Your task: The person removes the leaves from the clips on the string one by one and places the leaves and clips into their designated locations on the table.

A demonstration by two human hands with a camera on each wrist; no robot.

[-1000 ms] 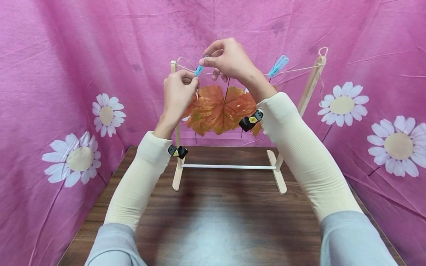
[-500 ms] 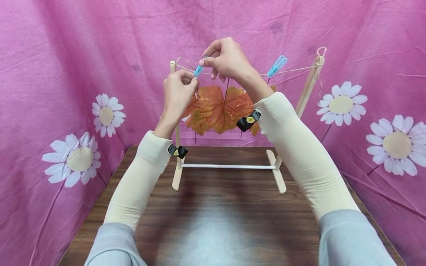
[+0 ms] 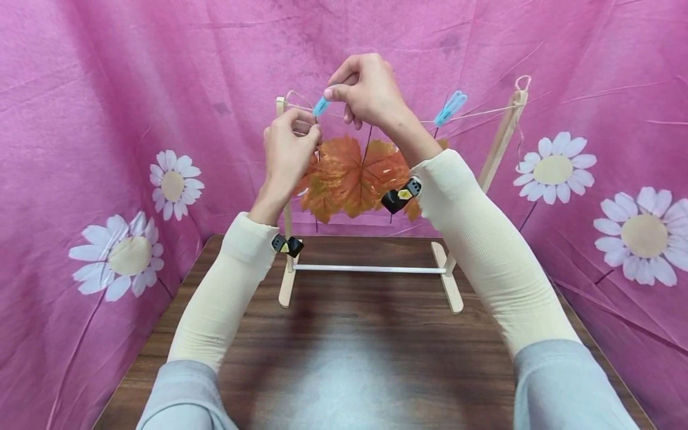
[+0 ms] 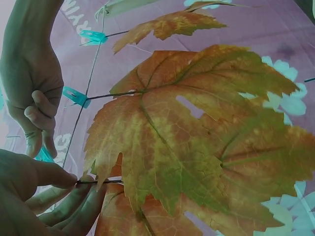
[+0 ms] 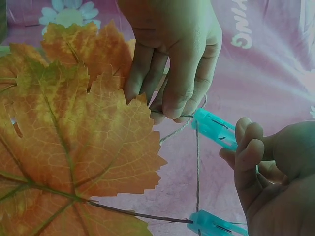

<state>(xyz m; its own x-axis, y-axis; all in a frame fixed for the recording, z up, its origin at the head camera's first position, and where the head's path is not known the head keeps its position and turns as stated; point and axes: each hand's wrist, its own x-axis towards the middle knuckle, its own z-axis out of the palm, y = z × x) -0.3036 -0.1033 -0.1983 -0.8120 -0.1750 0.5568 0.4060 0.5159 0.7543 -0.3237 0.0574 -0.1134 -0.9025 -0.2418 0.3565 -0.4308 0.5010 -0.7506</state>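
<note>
At the upper left of the rack, my right hand point(image 3: 373, 89) pinches a light blue clothespin point(image 3: 321, 106) between thumb and fingers. My left hand point(image 3: 287, 146), just below, pinches the thin dark stem point(image 4: 101, 182) of an orange-brown maple leaf. In the right wrist view the clothespin's tip meets the stem end beside the twine; whether it grips both is unclear. Other orange leaves point(image 3: 357, 173) hang below the twine point(image 3: 481, 111). A second blue clothespin point(image 3: 450, 108) holds a leaf stem at the right, and another clothespin point(image 4: 77, 97) shows in the left wrist view.
Two wooden posts point(image 3: 502, 140) carry the twine, joined low down by a white rod point(image 3: 371, 269). The rack stands at the back of a dark wooden table point(image 3: 344, 358). Pink cloth point(image 3: 226, 48) with printed daisies surrounds it on the back and sides.
My right hand has risen slightly with the clothespin, opening a small gap above the left fingers. The left hand stays almost still at the stem.
</note>
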